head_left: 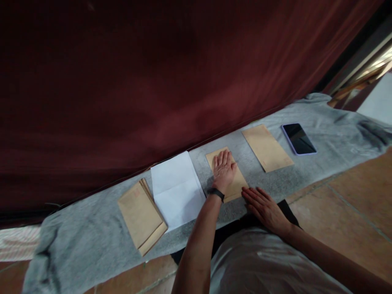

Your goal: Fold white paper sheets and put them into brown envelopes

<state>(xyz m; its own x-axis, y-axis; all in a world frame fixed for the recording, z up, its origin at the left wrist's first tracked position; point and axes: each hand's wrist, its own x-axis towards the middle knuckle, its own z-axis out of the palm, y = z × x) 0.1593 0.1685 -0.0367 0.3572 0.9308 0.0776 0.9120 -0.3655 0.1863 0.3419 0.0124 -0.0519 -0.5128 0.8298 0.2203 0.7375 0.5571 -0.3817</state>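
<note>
Four fingers of the left hand (225,169) lie extended, slightly spread, palm down on a brown envelope (237,185), pressing rather than grasping. The right hand (265,210) is likewise unclenched; its fingertips reach the envelope's near right corner, though firm contact cannot be confirmed. The envelope lies flat on a gray cloth (85,241), between white paper (176,192) and a second envelope (269,149). Handling: expect light, thin, easily creased paper. Take hold at a corner or long edge, thumb above, fingers beneath. Pose: the left forearm (199,245) extends forward, a black wristband (216,193) at its wrist; the right forearm (318,251) angles inward, back of the hand up. Farther out, an envelope stack (141,216) lies left of the paper, a phone (298,139) right of the second envelope.
</note>
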